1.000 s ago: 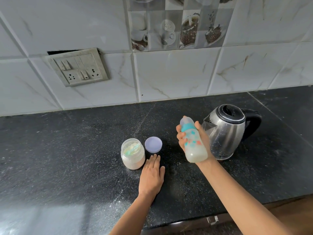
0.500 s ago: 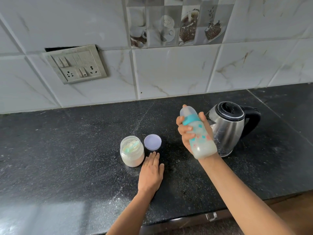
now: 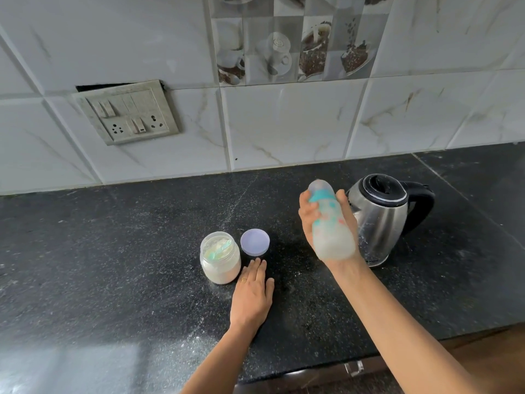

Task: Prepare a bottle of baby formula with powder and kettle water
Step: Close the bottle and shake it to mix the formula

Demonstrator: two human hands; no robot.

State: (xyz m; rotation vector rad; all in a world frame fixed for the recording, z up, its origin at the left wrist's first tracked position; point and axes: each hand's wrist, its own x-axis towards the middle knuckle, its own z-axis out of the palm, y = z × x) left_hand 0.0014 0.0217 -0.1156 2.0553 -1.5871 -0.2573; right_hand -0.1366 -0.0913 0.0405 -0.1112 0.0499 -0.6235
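Head view: the black surface (image 3: 113,265) runs from the tiled wall (image 3: 284,123) to its front edge, with most open room at the left. Right of centre stands the kettle (image 3: 380,223), and before it the right hand (image 3: 306,220) grips a tilted bottle (image 3: 331,231) aloft. The left hand (image 3: 251,294) lies flat, fingers together, just beside the powder jar (image 3: 220,258) and lid (image 3: 254,242).

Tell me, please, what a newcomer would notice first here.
The milky baby bottle, gripped tilted in the right hand above the black counter, stands out first. Behind it sits a steel kettle; left of it, an open powder jar, with the left hand flat beside it.
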